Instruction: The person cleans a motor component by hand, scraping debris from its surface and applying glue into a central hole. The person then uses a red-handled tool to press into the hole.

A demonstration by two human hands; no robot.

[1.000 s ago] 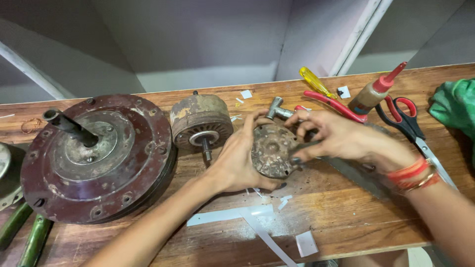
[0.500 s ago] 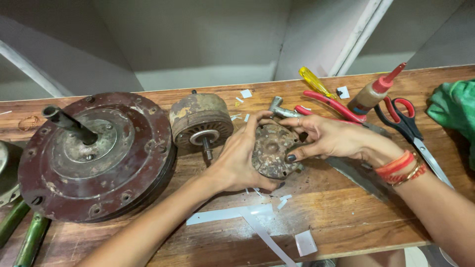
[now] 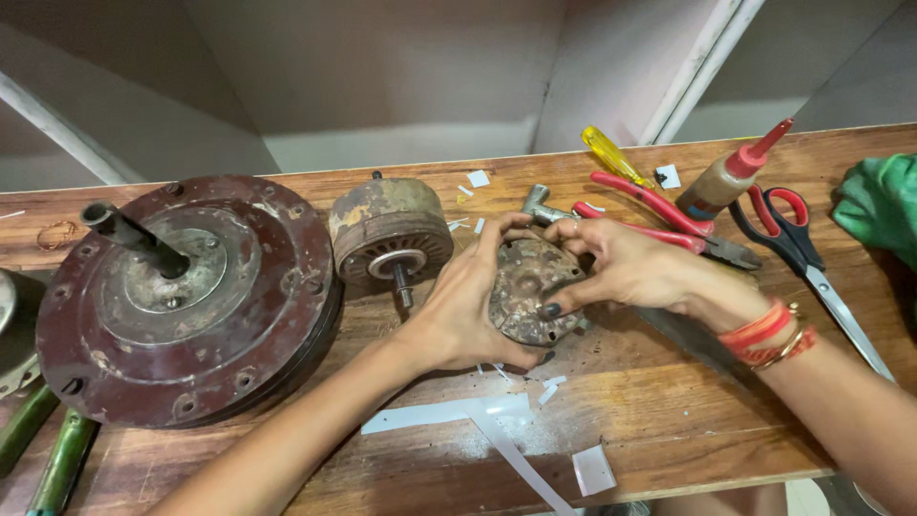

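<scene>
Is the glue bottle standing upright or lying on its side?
Lying on its side. The glue bottle rests along the table, red nozzle toward the wall, beside the scissors and pliers.

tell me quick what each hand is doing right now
Left hand: closed around the left edge of the rusty round motor cover, holding it.
Right hand: closed on the same cover from the right, thumb pressed on its face.

round plate [image 3: 527,291]: rusty matt metal | table [image 3: 669,420]: worn glossy wood | cloth [image 3: 879,205]: green fabric
</scene>
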